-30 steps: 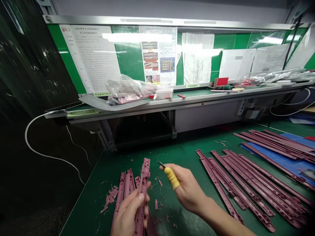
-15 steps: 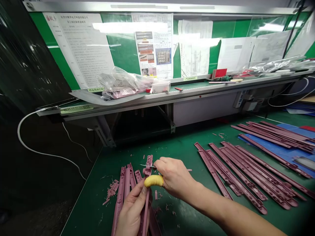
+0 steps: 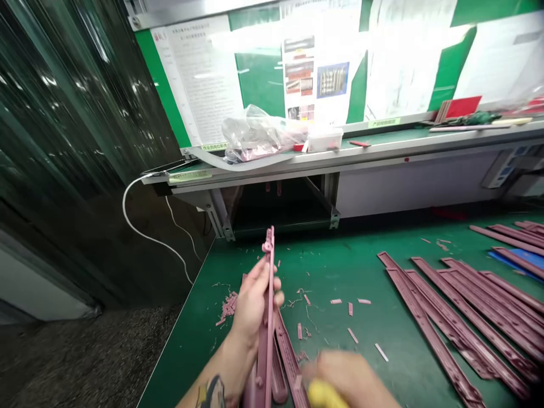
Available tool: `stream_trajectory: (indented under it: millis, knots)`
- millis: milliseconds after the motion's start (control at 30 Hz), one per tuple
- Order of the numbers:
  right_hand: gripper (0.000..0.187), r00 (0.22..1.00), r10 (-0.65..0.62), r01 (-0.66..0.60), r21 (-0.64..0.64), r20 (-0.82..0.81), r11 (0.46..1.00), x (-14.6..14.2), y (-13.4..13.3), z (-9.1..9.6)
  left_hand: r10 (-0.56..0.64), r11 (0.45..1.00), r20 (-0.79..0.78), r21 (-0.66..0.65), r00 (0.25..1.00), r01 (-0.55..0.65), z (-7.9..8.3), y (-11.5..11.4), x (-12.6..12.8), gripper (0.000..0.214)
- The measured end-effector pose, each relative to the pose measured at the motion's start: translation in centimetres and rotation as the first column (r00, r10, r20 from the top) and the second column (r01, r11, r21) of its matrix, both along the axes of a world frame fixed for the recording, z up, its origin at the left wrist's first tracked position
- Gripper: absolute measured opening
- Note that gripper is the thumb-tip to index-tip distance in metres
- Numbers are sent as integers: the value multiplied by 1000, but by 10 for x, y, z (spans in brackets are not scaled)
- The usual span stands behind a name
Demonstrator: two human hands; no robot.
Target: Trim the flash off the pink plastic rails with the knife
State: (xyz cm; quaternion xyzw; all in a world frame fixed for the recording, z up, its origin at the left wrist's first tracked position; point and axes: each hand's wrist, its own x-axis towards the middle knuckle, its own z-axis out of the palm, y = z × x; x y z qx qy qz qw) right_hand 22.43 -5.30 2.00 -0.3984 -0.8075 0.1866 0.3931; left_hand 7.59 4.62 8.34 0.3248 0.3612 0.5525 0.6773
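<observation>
My left hand (image 3: 251, 303) is closed round a long pink plastic strip (image 3: 268, 294), held edge-up and pointing away from me over the green table (image 3: 348, 266). My right hand (image 3: 346, 379) is low at the bottom edge, smeared by motion, with a yellow finger cot (image 3: 323, 396) showing; its fingers and whatever they hold cannot be made out. More pink strips (image 3: 284, 357) lie on the table under my left hand. Pink offcuts (image 3: 228, 306) and small trimmed bits (image 3: 351, 309) are scattered around.
Several pink strips (image 3: 463, 317) lie in a row at the right. A raised shelf (image 3: 361, 156) at the back carries a clear plastic bag (image 3: 259, 136) and a small box (image 3: 325, 139). A white cable (image 3: 144, 226) hangs off the left, beyond the table's edge.
The view has swung left and down. My right hand has pulled back from the strip's far end to the bottom edge. My left hand has raised the strip and pushed it forward.
</observation>
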Motion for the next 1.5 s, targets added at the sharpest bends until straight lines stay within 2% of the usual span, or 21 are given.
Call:
stream_trajectory:
  millis: [67,133,200,267,333,433,533,667,767,900,1067,1200,1267,1367,1433,1500]
  knots:
    - [37,987,-129,119,-103,-94,988,16,17,20,-48,998,-65,-46,997,45,-4,-20,0,33]
    - [33,945,-244,180,-274,-220,945,23,27,35,-41,995,-90,-97,995,33,-7,-39,1,51]
    - [33,900,-272,113,-421,-341,900,21,30,40,-14,987,-32,-158,999,9,-9,-52,3,60]
    - [36,843,-282,14,-504,-459,864,16,32,41,-33,981,96,-187,995,50,-10,-60,6,58]
    - [42,760,-339,-7,-528,-555,849,13,36,43,-106,979,191,-153,976,137,-11,-65,8,53]
    - [53,648,-399,-6,-528,-649,849,13,47,54,-192,973,160,-94,968,209,-12,-71,9,51]
    - [50,616,-375,-53,-511,-693,858,13,56,65,-208,974,97,-74,973,216,-8,-76,7,56]
    - [43,602,-346,-104,-500,-719,859,8,61,70,-289,946,189,-96,938,311,2,-77,1,60]
    - [41,598,-350,-112,-507,-721,855,5,64,68,-294,924,301,-153,907,351,5,-72,-2,60]
    - [34,604,-372,-74,-514,-705,855,3,70,68,-288,909,453,-149,844,390,4,-65,0,67]
    - [30,621,-405,-21,-531,-671,847,1,69,73,-217,899,494,-234,842,370,7,-68,1,64]
    - [26,645,-415,12,-534,-641,845,-1,68,78,-203,893,514,-253,834,373,10,-69,2,63]
    - [26,654,-410,22,-526,-635,850,-2,70,79,-200,913,453,-237,869,333,8,-68,5,61]
    - [25,707,-355,38,-469,-611,883,0,72,77,-129,972,104,-183,986,146,3,-65,11,44]
    - [23,790,-319,105,-397,-524,912,4,70,74,-69,988,-107,-145,992,53,-1,-62,12,36]
    - [23,857,-316,184,-330,-407,926,10,62,72,-56,990,-153,-139,987,34,-5,-59,9,38]
